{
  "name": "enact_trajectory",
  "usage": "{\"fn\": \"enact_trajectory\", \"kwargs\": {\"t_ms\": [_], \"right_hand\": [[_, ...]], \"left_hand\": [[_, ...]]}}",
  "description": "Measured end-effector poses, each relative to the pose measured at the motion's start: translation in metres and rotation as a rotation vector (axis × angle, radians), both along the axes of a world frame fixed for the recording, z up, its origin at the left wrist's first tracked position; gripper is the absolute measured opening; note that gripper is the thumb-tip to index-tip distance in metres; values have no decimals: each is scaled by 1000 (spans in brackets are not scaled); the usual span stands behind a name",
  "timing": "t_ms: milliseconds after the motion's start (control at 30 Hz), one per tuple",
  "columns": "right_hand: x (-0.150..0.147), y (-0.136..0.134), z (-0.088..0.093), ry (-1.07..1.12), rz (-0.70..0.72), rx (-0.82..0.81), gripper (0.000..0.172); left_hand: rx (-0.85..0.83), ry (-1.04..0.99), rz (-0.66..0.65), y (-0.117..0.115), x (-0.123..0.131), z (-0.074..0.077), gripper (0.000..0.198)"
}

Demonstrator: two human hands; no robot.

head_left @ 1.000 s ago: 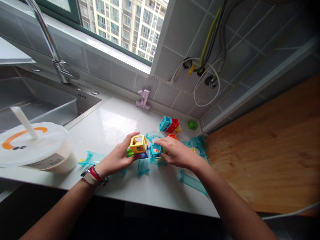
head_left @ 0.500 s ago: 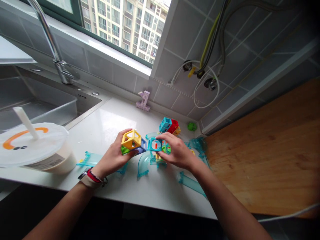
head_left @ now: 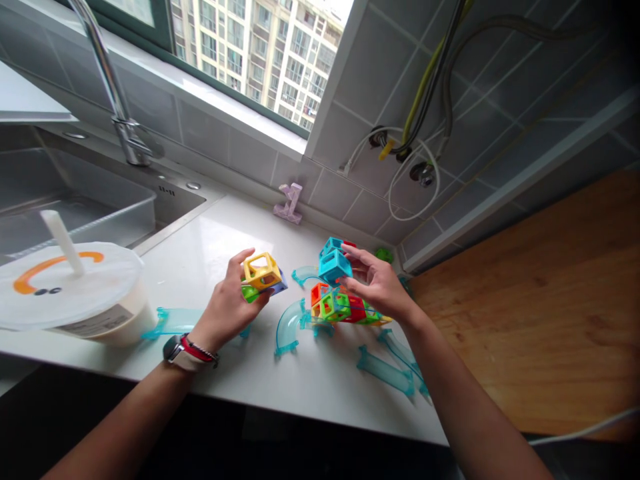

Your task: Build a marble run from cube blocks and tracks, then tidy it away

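Note:
My left hand (head_left: 231,297) is closed around a small cluster of open-frame cube blocks: a yellow cube (head_left: 263,270) on top, with green and blue-purple parts below it. In my right hand (head_left: 376,277) a light-blue cube block (head_left: 335,267) is gripped between thumb and fingers. Behind that cube, another blue block (head_left: 330,245) and a bit of red show, partly hidden. Below the right hand lies a row of joined cubes, with an orange cube (head_left: 319,292), a green cube (head_left: 335,307) and a red cube (head_left: 356,309).
Clear teal track pieces lie around: a curved one (head_left: 290,328), a straight one (head_left: 385,371) and one behind my left wrist (head_left: 175,321). A lidded drink cup (head_left: 100,293) stands at the left by the sink (head_left: 173,217). A purple figure (head_left: 289,203) is by the wall.
My right hand has moved right and slightly up, carrying the light-blue cube away from the left hand's cluster. The left hand stays nearly in place.

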State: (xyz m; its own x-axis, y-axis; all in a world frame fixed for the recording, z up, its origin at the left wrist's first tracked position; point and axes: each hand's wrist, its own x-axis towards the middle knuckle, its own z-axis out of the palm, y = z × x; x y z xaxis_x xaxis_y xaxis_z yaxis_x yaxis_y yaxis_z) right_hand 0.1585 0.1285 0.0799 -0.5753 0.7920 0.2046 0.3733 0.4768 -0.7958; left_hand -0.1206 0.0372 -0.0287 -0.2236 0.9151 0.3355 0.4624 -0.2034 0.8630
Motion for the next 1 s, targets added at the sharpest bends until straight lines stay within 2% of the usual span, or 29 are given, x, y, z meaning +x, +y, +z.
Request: {"fn": "enact_trajectory", "kwargs": {"t_ms": [100, 200, 300, 367, 467, 567, 667, 767, 900, 1000], "right_hand": [[-3, -1, 0, -37, 51, -31, 67], [-13, -5, -1, -113, 93, 37, 70], [-22, -11, -2, -178, 93, 143, 71], [-25, -16, -3, -217, 73, 211, 70], [-24, -22, -4, -252, 52, 299, 69], [-18, -26, -5, -244, 64, 336, 71], [-12, -27, -8, -223, 90, 335, 73], [-9, -26, -12, -187, 90, 348, 74], [-7, -37, -16, -185, 16, 461, 70], [3, -58, -23, -198, -154, 517, 57]], "left_hand": [[-29, 228, 25, 5, -2, 0, 80], [-71, 432, 11, 11, -7, -6, 81], [-101, 512, -18, 17, -13, -14, 83], [-55, 519, -32, 16, -17, -12, 89], [137, 489, -52, 4, -13, 8, 98], [277, 363, -98, -15, 4, 39, 83], [247, 310, -308, -20, 29, 59, 63], [138, 199, -448, -8, 47, 59, 51], [3, -20, -401, 10, 51, 43, 47], [-76, -58, -424, 15, 49, 35, 47]]}}
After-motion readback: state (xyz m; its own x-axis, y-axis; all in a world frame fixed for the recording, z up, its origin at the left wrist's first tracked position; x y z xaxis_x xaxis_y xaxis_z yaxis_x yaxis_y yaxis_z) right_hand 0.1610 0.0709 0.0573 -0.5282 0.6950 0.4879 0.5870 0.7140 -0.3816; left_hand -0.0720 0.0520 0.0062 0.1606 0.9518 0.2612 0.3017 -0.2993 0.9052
